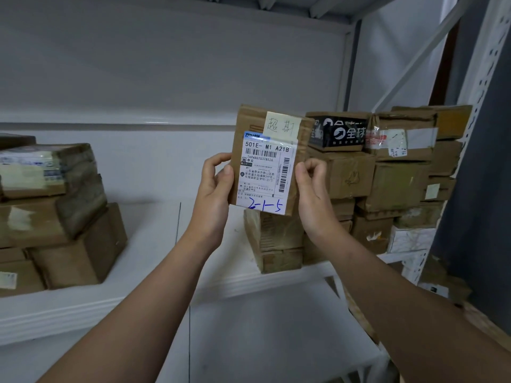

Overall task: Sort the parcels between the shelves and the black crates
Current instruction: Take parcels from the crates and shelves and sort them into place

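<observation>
I hold a small brown cardboard parcel [269, 158] upright in front of the white shelf [154, 244], its white shipping label and a yellow note with handwriting facing me. My left hand [214, 183] grips its left edge, thumb on the front. My right hand [311, 183] pinches its right edge. Blue handwritten numbers mark the label's bottom. No black crate is in view.
A stack of brown parcels [387, 175] fills the shelf's right end, one box with black tape [338, 131] on top. Another pile of parcels [49, 214] sits at the left. A metal upright [475, 78] stands at the right, and a lower shelf board [262, 327] lies below.
</observation>
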